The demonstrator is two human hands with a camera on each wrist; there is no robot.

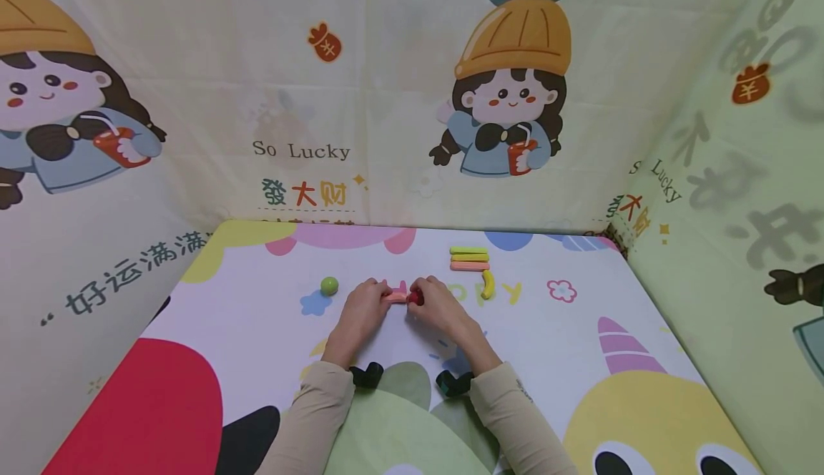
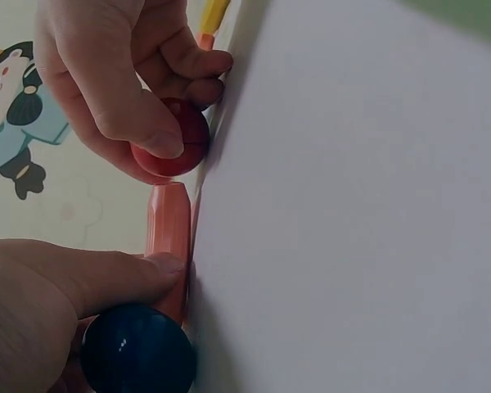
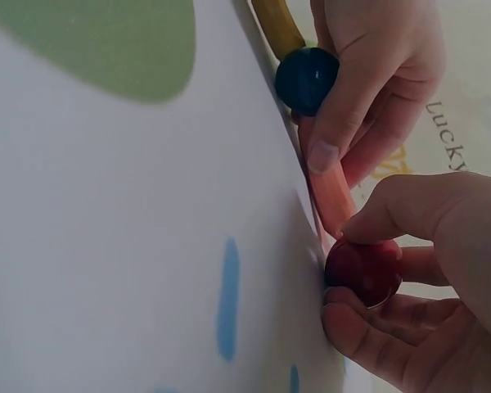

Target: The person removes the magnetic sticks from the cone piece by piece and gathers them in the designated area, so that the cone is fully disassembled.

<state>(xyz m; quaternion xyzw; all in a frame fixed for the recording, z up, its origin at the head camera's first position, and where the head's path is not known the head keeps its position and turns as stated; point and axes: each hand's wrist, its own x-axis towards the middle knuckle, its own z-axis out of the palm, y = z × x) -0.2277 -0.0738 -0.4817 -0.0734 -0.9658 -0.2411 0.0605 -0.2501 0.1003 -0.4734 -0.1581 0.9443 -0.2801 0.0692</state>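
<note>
My left hand (image 1: 367, 302) pinches a short salmon-pink stick (image 1: 398, 297) between thumb and fingers, low over the table. Its tapered end points toward a red ball (image 3: 364, 270), which my right hand (image 1: 439, 302) holds in its fingertips. Stick and ball are close together; in the left wrist view the end of the stick (image 2: 168, 217) sits right by the ball (image 2: 180, 135). Against the left hand's far side lies a glossy blue ball (image 2: 139, 352), hidden in the head view. Beyond that ball, the right wrist view shows part of a curved yellow-brown piece (image 3: 280, 29).
A green ball (image 1: 330, 286) lies left of the hands. At the back right several sticks, yellow-green (image 1: 469, 250), yellow (image 1: 470, 257) and pink (image 1: 470, 266), lie side by side, with a yellow banana (image 1: 487, 285) below them. Cloth walls (image 1: 386, 103) rise behind the table.
</note>
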